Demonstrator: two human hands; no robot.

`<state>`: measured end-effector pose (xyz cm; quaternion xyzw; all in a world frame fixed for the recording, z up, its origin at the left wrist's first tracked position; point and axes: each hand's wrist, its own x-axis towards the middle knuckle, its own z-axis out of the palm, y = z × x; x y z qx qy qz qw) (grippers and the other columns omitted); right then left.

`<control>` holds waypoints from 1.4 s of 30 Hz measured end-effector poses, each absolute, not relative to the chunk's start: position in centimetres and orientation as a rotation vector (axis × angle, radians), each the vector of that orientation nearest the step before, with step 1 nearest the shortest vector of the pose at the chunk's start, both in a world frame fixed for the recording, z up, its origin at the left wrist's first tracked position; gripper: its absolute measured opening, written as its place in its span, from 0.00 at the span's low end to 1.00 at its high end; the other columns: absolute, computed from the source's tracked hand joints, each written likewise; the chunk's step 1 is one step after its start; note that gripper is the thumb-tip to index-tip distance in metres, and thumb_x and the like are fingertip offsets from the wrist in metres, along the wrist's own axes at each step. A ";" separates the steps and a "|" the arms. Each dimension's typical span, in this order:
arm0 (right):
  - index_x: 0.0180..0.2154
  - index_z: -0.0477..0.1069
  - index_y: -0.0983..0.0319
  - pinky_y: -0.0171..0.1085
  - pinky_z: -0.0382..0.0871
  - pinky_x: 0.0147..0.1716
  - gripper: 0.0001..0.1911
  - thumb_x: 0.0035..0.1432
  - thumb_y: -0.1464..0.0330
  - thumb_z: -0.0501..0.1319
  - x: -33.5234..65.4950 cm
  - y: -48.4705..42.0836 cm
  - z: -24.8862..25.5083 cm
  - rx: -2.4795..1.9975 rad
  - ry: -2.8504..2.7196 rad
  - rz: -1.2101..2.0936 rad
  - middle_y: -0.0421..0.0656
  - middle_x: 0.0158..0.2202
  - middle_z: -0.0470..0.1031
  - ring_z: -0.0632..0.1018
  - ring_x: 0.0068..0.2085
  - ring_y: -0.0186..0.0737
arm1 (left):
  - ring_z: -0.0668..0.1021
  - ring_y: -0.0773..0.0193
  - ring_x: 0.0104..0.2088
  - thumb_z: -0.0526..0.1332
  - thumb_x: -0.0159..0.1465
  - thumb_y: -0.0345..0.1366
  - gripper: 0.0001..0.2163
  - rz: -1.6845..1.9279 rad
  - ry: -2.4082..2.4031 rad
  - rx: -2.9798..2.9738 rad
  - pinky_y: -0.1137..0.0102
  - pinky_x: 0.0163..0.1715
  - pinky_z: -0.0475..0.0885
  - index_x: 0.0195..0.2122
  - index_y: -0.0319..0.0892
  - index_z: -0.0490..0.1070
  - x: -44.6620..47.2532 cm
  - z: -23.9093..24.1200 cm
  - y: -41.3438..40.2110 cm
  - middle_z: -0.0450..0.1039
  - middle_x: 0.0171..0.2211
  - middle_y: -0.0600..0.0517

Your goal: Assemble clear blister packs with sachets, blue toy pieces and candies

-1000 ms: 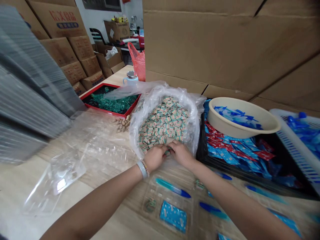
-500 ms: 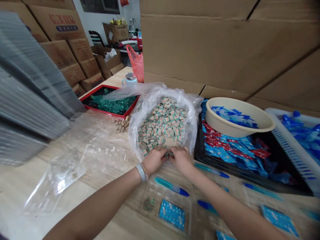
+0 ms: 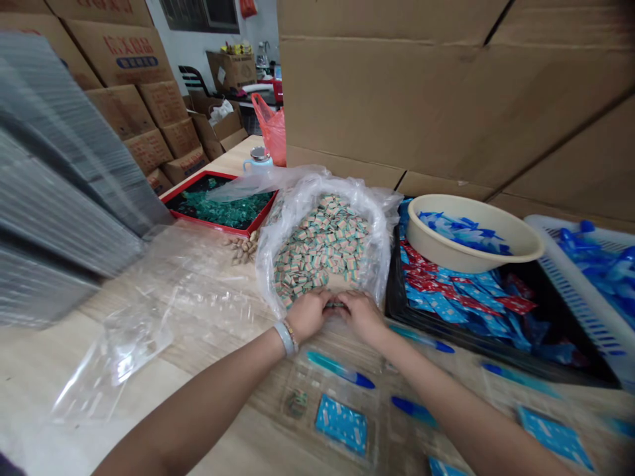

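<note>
Far left: tall grey stack (image 3: 64, 178), brown boxes (image 3: 124, 109) piled behind it. Clear plastic (image 3: 198, 281) is spread over the worktop (image 3: 149, 390) beside the stack. Next, red tray (image 3: 251, 231) with green bits (image 3: 218, 206) on its dark base; tan lumps (image 3: 242, 251) just off its near right corner. Mug (image 3: 258, 162) behind that, red bag (image 3: 272, 132) behind the mug.

Middle: left hand (image 3: 308, 312) at the near edge of the white bag (image 3: 265, 264) – bracelets on the wrist, fingers curled, grip narrow. The bag is open, rim rolled out, full of striped squares (image 3: 322, 244). Right hand (image 3: 361, 316) meets the left at the same edge, grip narrow too, fingertips almost together. Some striped stuff shows between the fingertips – can't tell if either hand has it pinched.

Nearer than the hands, a clear tray holds a blue pen (image 3: 341, 369), green coil (image 3: 296, 403) and blue packet (image 3: 341, 423). More pens and packets lie around the right forearm.

Right: black tray (image 3: 570, 324) with red and blue sachets (image 3: 446, 284), beige basin (image 3: 446, 254) sitting on it with blue pieces (image 3: 461, 233) inside. Far right, white basket (image 3: 583, 291), more blue parts (image 3: 600, 258). Cardboard (image 3: 397, 99) stands behind.
</note>
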<state>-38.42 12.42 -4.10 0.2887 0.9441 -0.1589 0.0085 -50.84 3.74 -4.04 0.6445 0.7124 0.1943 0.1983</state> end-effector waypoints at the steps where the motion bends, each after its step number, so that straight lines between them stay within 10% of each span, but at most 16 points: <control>1: 0.35 0.70 0.60 0.37 0.57 0.40 0.09 0.52 0.72 0.54 -38.4 12.6 -4.1 0.875 2.957 -0.538 0.43 0.35 0.73 0.70 0.40 0.40 | 0.71 0.63 0.39 0.53 0.59 0.35 0.08 0.504 2.017 1.814 0.72 0.40 0.65 0.38 0.41 0.67 -50.9 -3.9 3.7 0.70 0.37 0.50; 15: 0.38 0.68 0.63 0.31 0.62 0.29 0.11 0.49 0.75 0.57 -41.0 14.5 -5.2 0.934 2.876 -1.131 0.38 0.27 0.70 0.70 0.29 0.32 | 0.73 0.63 0.37 0.51 0.60 0.33 0.09 0.354 2.137 1.805 0.72 0.37 0.66 0.36 0.40 0.70 -53.6 -2.3 2.3 0.70 0.36 0.49; 25: 0.32 0.69 0.62 0.32 0.61 0.33 0.08 0.46 0.67 0.61 -42.8 13.3 -4.8 1.262 2.832 -0.587 0.45 0.36 0.68 0.70 0.35 0.36 | 0.72 0.65 0.36 0.52 0.59 0.29 0.10 0.439 1.944 1.799 0.73 0.37 0.66 0.36 0.41 0.72 -54.2 -3.0 1.1 0.69 0.36 0.49; 32: 0.31 0.66 0.63 0.33 0.60 0.35 0.08 0.46 0.69 0.61 -43.1 13.4 -4.6 1.250 2.799 -0.606 0.45 0.36 0.68 0.69 0.38 0.38 | 0.70 0.64 0.43 0.54 0.57 0.27 0.18 0.664 1.945 1.731 0.71 0.45 0.64 0.50 0.41 0.62 -54.8 -4.2 0.5 0.68 0.44 0.48; 42: 0.32 0.68 0.62 0.33 0.59 0.38 0.07 0.49 0.75 0.56 -42.0 12.5 -4.9 0.988 2.949 -0.672 0.45 0.36 0.68 0.69 0.40 0.37 | 0.71 0.64 0.40 0.54 0.57 0.28 0.12 0.499 2.033 1.781 0.72 0.42 0.65 0.43 0.41 0.67 -54.1 -3.9 0.3 0.67 0.39 0.49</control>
